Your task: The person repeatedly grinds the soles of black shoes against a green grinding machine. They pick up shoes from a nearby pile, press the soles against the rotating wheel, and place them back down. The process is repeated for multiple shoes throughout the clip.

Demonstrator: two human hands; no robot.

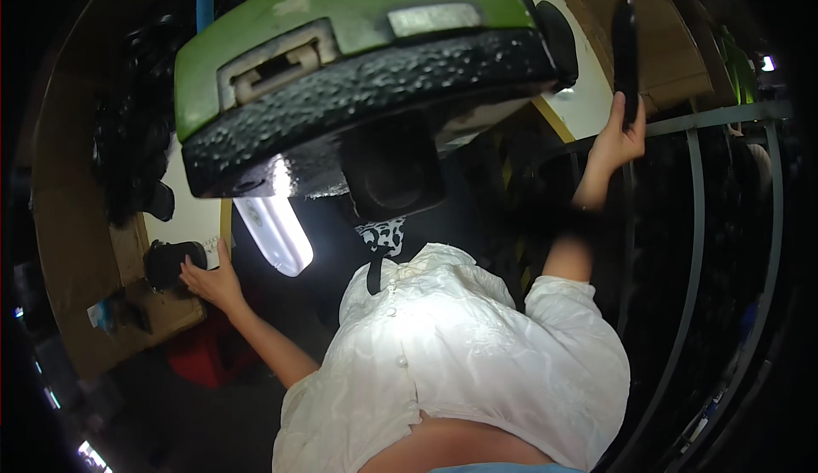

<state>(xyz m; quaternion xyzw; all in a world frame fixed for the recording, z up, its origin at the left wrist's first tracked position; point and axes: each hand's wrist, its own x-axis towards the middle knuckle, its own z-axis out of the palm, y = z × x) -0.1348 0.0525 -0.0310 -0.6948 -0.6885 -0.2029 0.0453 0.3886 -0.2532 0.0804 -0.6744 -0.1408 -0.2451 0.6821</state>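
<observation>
My right hand [615,142] is raised at the right, closed round the lower end of a long, flat black sole-shaped piece [625,51] that stands nearly upright. At the left, my left hand [216,285] has its thumb and fingers apart. Its fingertips reach the edge of a rounded black piece [168,264] on the end of a pale work surface [182,204]; whether they press on it I cannot tell. Between my hands looms a green machine head [358,13] with a rough black lower rim. More black sole-shaped pieces [558,43] lie just right of it.
A heap of glossy black pieces [141,124] lies along the left side, inside a brown cardboard wall [72,158]. A lit white lamp [277,236] hangs under the machine. Grey metal rails [697,192] stand at the right. Something red [204,355] sits low at the left.
</observation>
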